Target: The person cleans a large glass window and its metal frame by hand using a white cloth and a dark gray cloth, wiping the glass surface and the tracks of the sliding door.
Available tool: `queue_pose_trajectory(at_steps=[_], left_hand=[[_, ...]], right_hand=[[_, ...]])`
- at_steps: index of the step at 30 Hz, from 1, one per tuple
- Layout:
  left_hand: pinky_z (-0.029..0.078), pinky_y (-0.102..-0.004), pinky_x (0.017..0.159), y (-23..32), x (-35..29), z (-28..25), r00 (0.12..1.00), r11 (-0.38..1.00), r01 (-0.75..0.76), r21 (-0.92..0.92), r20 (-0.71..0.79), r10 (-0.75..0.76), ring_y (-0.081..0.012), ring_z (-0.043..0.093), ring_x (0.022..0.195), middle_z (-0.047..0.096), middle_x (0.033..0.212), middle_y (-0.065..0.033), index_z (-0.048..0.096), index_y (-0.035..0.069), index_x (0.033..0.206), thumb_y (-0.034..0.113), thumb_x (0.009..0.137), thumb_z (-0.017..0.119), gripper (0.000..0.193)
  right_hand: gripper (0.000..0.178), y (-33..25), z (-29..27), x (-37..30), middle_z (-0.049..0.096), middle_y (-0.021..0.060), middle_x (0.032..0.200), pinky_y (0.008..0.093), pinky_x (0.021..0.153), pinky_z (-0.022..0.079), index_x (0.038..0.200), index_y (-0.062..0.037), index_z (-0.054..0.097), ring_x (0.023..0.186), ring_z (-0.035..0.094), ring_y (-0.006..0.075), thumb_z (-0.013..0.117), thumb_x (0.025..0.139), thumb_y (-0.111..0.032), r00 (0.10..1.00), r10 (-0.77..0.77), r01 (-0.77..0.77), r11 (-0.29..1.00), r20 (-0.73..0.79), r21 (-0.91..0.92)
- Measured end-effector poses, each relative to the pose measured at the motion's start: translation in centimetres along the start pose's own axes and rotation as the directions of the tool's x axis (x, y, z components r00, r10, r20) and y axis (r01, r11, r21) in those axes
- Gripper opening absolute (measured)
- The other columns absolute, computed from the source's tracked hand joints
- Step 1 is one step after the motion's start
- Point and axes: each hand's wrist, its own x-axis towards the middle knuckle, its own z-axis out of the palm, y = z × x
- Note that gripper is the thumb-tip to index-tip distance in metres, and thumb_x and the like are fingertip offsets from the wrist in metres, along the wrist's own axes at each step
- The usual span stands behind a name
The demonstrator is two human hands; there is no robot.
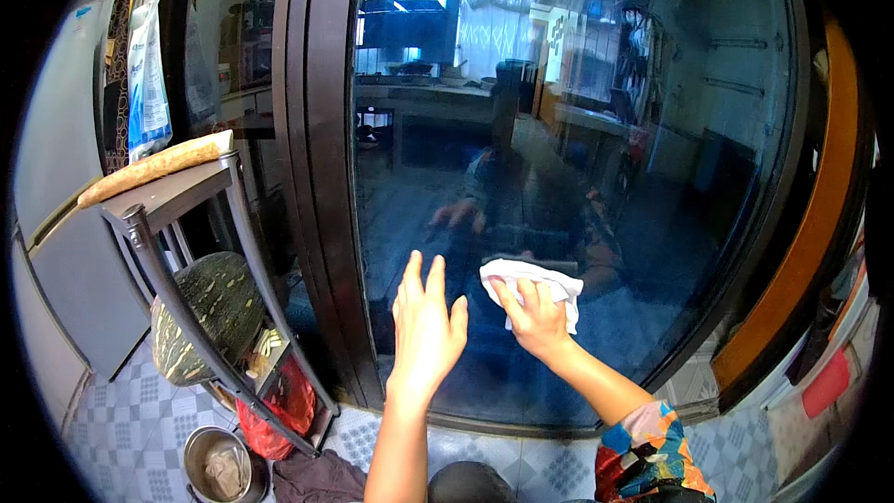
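A folded white cloth [533, 281] lies against the lower part of a dark glass door panel [447, 177]. My right hand [540, 319] grips the cloth, its fingers bent over it and the edges sticking out around them. To its left, my left hand [428, 321] is raised in front of the same pane, fingers stretched out and apart, with nothing in it. Whether its fingertips touch the glass I cannot tell. The pane mirrors a room with windows and a counter, and a dim reflection of my hands.
At left stands a dark metal rack [177, 196] bearing a long pale brown vegetable [154, 170]. Below are a large green gourd [214, 312] and a red plastic bag [284, 410]. A metal pot [216, 464] and dark cloth [317, 478] lie on the tiled floor. A brown door frame [312, 130] borders the glass.
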Motion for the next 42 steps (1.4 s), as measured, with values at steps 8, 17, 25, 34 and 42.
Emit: queue_pose_trajectory(at_steps=[8,17,25,34,42], left_hand=[[0.017,-0.0616,0.112,-2.4,5.7,-0.5,0.989,0.975,-0.05,0.217,-0.124,0.078,-0.0432,0.02,0.143,0.013,0.156,-0.0237,0.021,0.011,0.153,0.01,0.083,0.066,0.083],[0.016,-0.0574,0.114,-1.2,7.1,0.1,0.979,0.978,-0.043,0.205,-0.188,0.082,-0.0417,0.017,0.144,0.014,0.157,-0.0231,0.02,0.011,0.153,0.01,0.084,0.065,0.083],[0.017,-0.048,0.117,-0.4,7.1,1.3,0.98,0.996,-0.004,0.093,-0.199,0.022,-0.0421,0.017,0.144,0.013,0.156,-0.0262,0.02,0.007,0.152,0.011,0.084,0.066,0.083],[0.016,-0.0513,0.116,-2.0,7.6,2.0,0.949,0.985,-0.12,0.121,-0.279,0.149,-0.0473,0.017,0.142,0.014,0.155,-0.03,0.02,0.002,0.151,0.009,0.083,0.066,0.082],[0.016,-0.056,0.115,0.9,8.0,4.4,0.909,0.98,-0.192,0.055,-0.367,0.198,-0.0455,0.013,0.144,0.012,0.157,-0.0243,0.028,0.014,0.151,0.018,0.083,0.067,0.079]], right_hand=[[0.054,-0.5,-0.1,3.9,0.054,0.0008,0.093,0.0308,0.059,0.043,0.127,-0.0184,0.062,0.074,0.051,0.0165,0.062,0.073,-0.018,0.997,0.07,-0.069,0.997,0.035,-0.037],[0.06,-0.2,-1.0,4.1,0.055,0.0024,0.096,0.0298,0.059,0.042,0.135,-0.0165,0.056,0.075,0.051,0.0175,0.059,0.074,-0.016,0.992,0.103,-0.1,0.994,0.077,-0.046],[0.062,-0.6,-2.4,1.0,0.054,0.0031,0.093,0.0291,0.054,0.041,0.136,-0.0144,0.054,0.077,0.053,0.0173,0.06,0.075,-0.018,0.97,0.119,-0.087,0.984,0.212,-0.154],[0.058,-0.9,0.6,1.3,0.055,0.0064,0.098,0.0332,0.058,0.045,0.136,-0.0118,0.053,0.079,0.054,0.0199,0.056,0.079,-0.02,0.996,0.069,-0.071,0.997,0.056,0.043],[0.053,8.3,-4.1,-15.2,0.054,0.0102,0.092,0.0397,0.064,0.045,0.123,-0.0131,0.064,0.076,0.055,0.0268,0.064,0.07,-0.009,0.949,0.315,-0.316,0.949,0.029,0.019]])
